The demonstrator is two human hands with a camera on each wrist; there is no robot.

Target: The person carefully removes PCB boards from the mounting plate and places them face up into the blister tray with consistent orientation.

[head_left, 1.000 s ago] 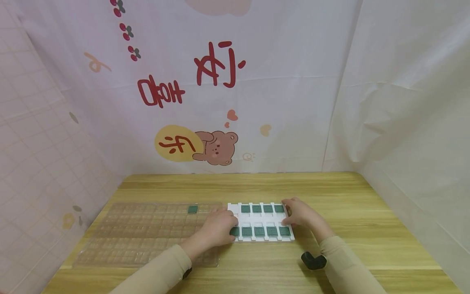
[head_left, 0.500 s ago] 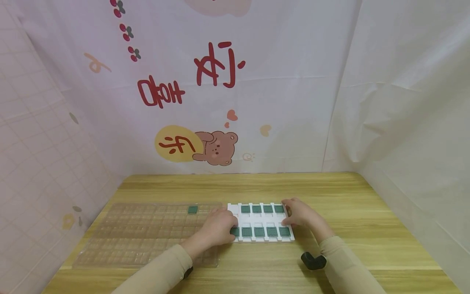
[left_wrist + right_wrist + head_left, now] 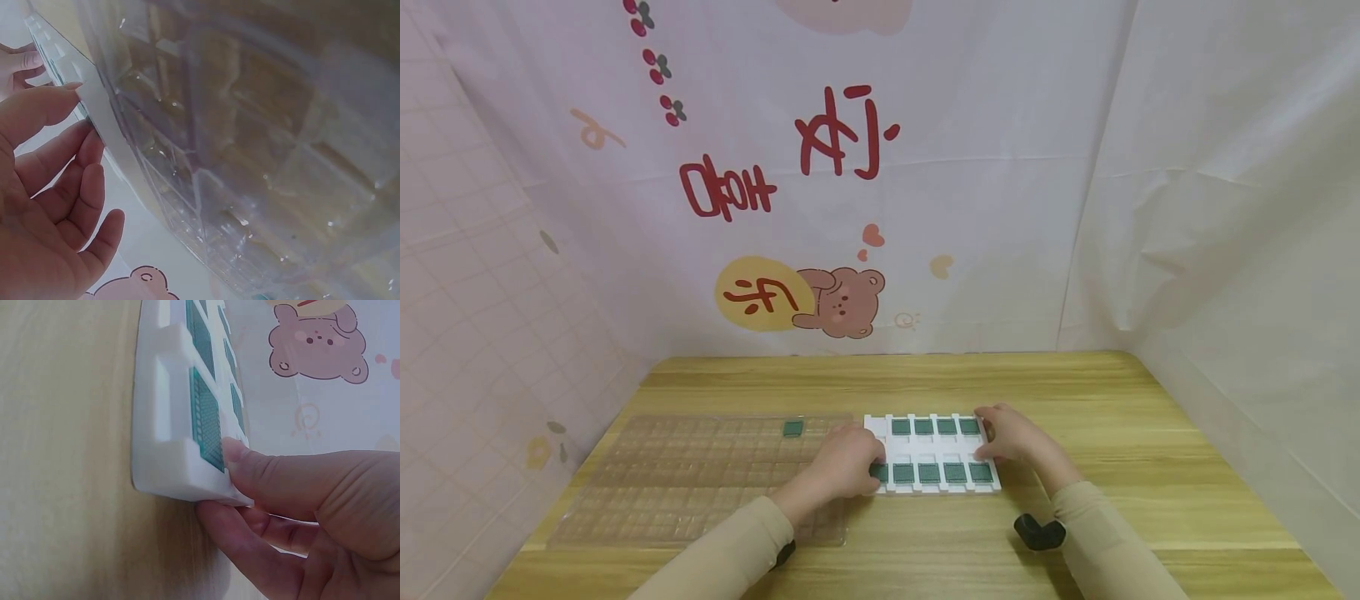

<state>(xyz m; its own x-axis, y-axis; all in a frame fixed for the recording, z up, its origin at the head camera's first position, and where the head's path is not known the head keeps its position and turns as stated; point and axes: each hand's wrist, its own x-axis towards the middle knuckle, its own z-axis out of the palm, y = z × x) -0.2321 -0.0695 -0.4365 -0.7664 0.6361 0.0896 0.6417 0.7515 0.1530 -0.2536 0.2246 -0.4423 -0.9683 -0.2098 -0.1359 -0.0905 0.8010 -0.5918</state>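
Observation:
In the head view a white tray holds square green chips in two rows, with a bare slot at its back left. My left hand is at the tray's left end, thumb and index finger pinching the front-left chip at its slot. The left wrist view shows those fingertips at the tray's white end, other fingers loosely curled. My right hand grips the tray's right end. In the right wrist view its thumb lies over the rim beside a chip, with fingers against the end wall.
A wide clear plastic tray with many compartments lies left of the white tray, partly under my left forearm. One green chip sits near its far edge. A wooden table lies beneath, with a printed cloth hanging behind it.

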